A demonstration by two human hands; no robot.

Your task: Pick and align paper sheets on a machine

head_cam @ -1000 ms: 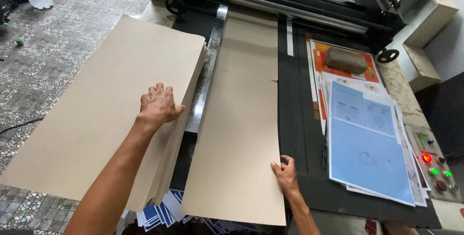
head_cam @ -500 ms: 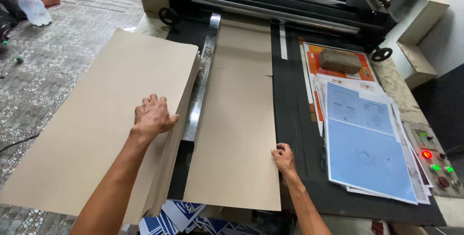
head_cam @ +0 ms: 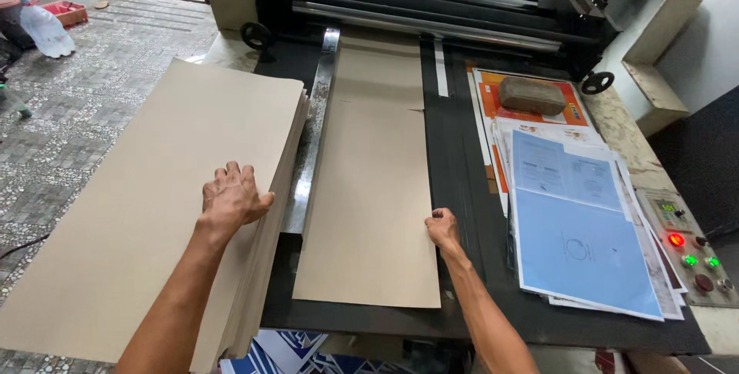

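A single brown cardboard sheet (head_cam: 369, 189) lies flat on the black feed table (head_cam: 462, 181) of the machine, its long left edge set against a metal guide rail (head_cam: 308, 166) and its far end pointing at the rollers (head_cam: 431, 16), which suits a sheet kept square to the machine. The right hand (head_cam: 443, 229) rests at the sheet's right edge near the close end, fingers curled onto the edge, seemingly pinching or steadying it; whether it truly grips cannot be told from this angle. The left hand (head_cam: 233, 197) lies spread, palm down and holding nothing, on top of a thick stack of cardboard sheets (head_cam: 162, 212) just left of the rail, likely pressing the pile so it stays put.

To the right of the feed table lies one pile of printed sheets (head_cam: 577, 235), the top one blue, and farther back an orange-bordered print weighted by one brown block (head_cam: 533, 95). The control panel (head_cam: 689, 247) at the far right shows one red lamp and two green.
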